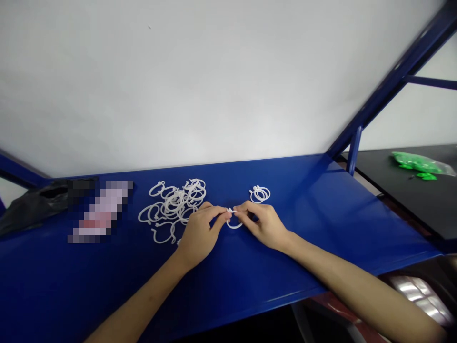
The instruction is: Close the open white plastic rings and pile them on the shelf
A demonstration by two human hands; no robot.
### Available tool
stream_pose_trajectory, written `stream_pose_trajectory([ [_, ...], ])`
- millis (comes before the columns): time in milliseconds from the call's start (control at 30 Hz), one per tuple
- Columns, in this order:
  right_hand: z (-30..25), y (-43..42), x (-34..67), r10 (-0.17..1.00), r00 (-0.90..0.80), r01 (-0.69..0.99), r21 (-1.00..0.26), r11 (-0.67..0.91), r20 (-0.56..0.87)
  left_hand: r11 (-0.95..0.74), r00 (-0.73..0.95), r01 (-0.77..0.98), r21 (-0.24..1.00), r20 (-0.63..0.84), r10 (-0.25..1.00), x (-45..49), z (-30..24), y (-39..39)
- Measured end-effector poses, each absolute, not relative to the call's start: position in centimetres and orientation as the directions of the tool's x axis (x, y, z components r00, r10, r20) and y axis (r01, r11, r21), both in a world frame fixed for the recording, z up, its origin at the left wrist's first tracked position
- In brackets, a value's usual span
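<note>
Between my two hands is a white plastic ring [234,227], held up just over the blue table. My left hand [202,231] pinches its top at one side, and my right hand [266,225] pinches it at the other. Where the fingertips meet, the ends of the ring are partly covered. A loose heap of white rings [174,202], some of them gaping, spreads out to the left of my left hand. Beyond my right hand lies a small group of closed white rings [260,194], overlapping one another.
The blue metal table [228,290] meets a pale wall [214,85]. At the left lie a black plastic bag [32,205] and a blurred-out pinkish item [103,209]. A blue frame post [353,147] rises at the right, beside a black surface with a bag of green pieces [417,163].
</note>
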State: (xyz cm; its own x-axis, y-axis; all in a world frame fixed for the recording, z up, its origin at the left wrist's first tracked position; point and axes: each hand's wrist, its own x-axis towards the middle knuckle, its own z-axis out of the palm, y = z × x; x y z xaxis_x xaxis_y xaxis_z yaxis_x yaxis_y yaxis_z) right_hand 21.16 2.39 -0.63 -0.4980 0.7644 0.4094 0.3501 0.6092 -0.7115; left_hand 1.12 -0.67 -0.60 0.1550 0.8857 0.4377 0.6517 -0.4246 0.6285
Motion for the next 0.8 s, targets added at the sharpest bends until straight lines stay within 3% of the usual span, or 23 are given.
stream_pose_trajectory([
  [200, -1.0, 2.6, 21.2, 0.698, -0.558, 0.283, -0.687, 0.669, 0.449, -0.393, 0.123, 0.657, 0.644, 0.422, 0.898, 1.4, -1.1, -0.6],
  [500, -1.6, 2.6, 21.6, 0.572, -0.655, 0.336, -0.488, 0.806, 0.494, -0.538, 0.200, 0.664, 0.519, 0.570, 0.797, 1.5, -1.7, -0.7],
  [667, -1.2, 4.0, 21.7, 0.659, -0.570, 0.500, -0.430, 0.752, 0.490, -0.524, 0.299, 0.804, 0.281, 0.571, 0.764, 0.4, -1.5, 0.5],
  [800, -0.8, 5.7, 22.9, 0.758, -0.397, 0.730, -0.322, 0.602, 0.518, -0.285, 0.199, 0.956, 0.074, 0.551, 0.810, -1.8, -1.5, 1.5],
])
